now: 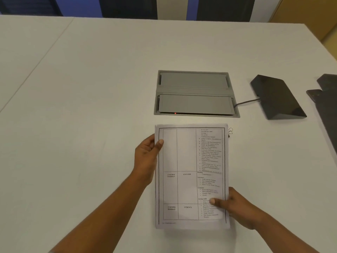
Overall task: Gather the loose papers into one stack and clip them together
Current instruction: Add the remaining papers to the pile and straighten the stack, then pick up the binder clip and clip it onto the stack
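Head view: the right hand (235, 207) grips the stack of papers (189, 176) at its near right edge, thumb on the top sheet. The left hand (145, 157) pinches the stack's left edge farther up, thumb over the margin. The stack lies on the white desk (91, 88). A clip (230, 130) peeks out at the stack's far right corner. Beyond sits a grey cable hatch (196, 94), and to its right a black wedge-shaped device (277, 96) with a cord.
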Demonstrator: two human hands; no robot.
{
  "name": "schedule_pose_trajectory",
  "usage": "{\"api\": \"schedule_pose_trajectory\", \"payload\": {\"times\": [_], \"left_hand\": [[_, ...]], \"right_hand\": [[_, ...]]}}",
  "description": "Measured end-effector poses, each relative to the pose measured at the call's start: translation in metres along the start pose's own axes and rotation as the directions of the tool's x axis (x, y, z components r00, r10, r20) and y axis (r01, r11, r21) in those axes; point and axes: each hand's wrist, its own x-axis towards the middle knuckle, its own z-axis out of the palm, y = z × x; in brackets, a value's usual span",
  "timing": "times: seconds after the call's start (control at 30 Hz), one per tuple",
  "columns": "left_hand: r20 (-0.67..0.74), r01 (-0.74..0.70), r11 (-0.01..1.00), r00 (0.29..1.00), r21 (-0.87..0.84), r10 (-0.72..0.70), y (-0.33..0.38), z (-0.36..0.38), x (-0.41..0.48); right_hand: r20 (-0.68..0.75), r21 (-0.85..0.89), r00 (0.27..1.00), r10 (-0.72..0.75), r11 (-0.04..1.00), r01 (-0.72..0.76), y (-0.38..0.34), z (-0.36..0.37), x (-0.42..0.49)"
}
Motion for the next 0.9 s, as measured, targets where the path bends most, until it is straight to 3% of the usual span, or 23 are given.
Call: {"api": "schedule_pose_trajectory", "payload": {"times": [0.13, 0.23, 0.3, 0.53, 0.67, 0.8, 0.9], "left_hand": [[-0.104, -0.005, 0.999, 0.995, 0.036, 0.008, -0.005, 0.017, 0.005], [-0.181, 0.010, 0.996, 0.984, 0.084, 0.005, -0.013, 0.021, 0.013], [-0.197, 0.022, 0.994, 0.980, 0.105, -0.001, -0.019, 0.019, 0.017], [-0.130, 0.042, 0.946, 0.992, 0.321, 0.000, -0.033, 0.010, 0.041], [-0.160, 0.030, 0.882, 0.986, 0.470, 0.052, -0.034, 0.003, 0.057], [-0.127, 0.020, 0.866, 0.991, 0.500, 0.050, -0.031, -0.003, 0.066], [-0.096, 0.006, 0.845, 0.994, 0.535, 0.054, -0.030, -0.005, 0.070]], "right_hand": [[0.023, 0.010, 0.999, 0.040, 0.999, -0.040, 0.005, -0.011, 0.007], [-0.017, -0.204, 1.000, 0.020, 0.979, -0.023, 0.002, -0.016, 0.010], [-0.094, -0.231, 0.995, 0.029, 0.972, -0.050, 0.007, -0.021, 0.012], [-0.215, -0.307, 0.976, 0.047, 0.945, -0.113, 0.012, -0.014, 0.018], [-0.233, -0.384, 0.969, 0.085, 0.907, -0.172, 0.008, -0.009, 0.022], [-0.244, -0.363, 0.946, 0.211, 0.885, -0.291, -0.002, -0.009, 0.024], [-0.274, -0.456, 0.906, 0.322, 0.786, -0.417, -0.024, -0.017, 0.026]]}}
